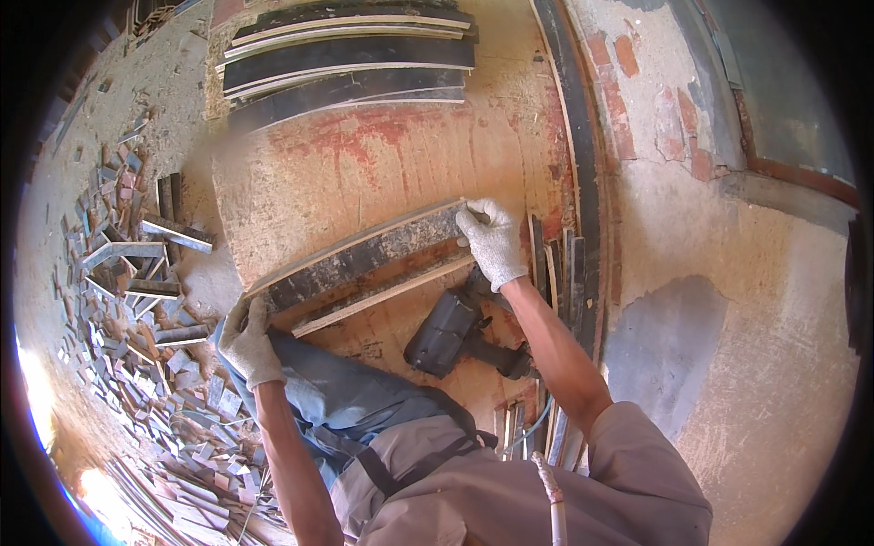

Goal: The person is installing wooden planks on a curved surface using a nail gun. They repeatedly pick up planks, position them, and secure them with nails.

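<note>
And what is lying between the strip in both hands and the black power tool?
The head view shows a second, pale-edged strip between the held strip and the power tool, plus some bare board.

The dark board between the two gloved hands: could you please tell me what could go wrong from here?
The dark board is held near its ends, so it might twist or drop if the left hand or right hand loosens. The black power tool lies near the right forearm and could be knocked. Scattered scraps at left might make stepping there unsteady.
</note>
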The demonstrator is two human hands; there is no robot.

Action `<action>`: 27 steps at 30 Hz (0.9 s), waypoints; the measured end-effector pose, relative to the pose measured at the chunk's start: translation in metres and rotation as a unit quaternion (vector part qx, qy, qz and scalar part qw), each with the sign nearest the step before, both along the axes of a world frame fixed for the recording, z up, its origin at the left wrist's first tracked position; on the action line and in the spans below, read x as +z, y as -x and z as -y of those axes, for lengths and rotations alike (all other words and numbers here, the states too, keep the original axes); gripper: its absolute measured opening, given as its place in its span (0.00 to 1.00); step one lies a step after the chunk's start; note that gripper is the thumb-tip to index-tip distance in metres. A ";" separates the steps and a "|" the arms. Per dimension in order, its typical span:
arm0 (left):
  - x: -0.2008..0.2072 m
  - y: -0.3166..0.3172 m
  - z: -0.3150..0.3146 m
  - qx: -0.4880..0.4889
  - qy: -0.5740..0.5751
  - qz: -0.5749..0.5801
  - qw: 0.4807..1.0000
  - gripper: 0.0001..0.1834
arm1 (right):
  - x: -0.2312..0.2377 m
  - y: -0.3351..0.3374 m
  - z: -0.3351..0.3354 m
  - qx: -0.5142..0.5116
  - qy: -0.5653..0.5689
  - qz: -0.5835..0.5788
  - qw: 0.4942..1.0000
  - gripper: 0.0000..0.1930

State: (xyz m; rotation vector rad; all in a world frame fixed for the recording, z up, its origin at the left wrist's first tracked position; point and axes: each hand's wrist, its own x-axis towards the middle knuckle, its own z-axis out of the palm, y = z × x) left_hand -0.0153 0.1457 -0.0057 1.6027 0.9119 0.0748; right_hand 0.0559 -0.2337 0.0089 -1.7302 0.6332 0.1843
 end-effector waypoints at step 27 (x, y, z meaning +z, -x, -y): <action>0.033 -0.077 0.147 -0.448 -0.356 0.166 0.803 0.30 | 0.002 -0.021 0.003 0.035 0.037 -0.033 0.998 0.06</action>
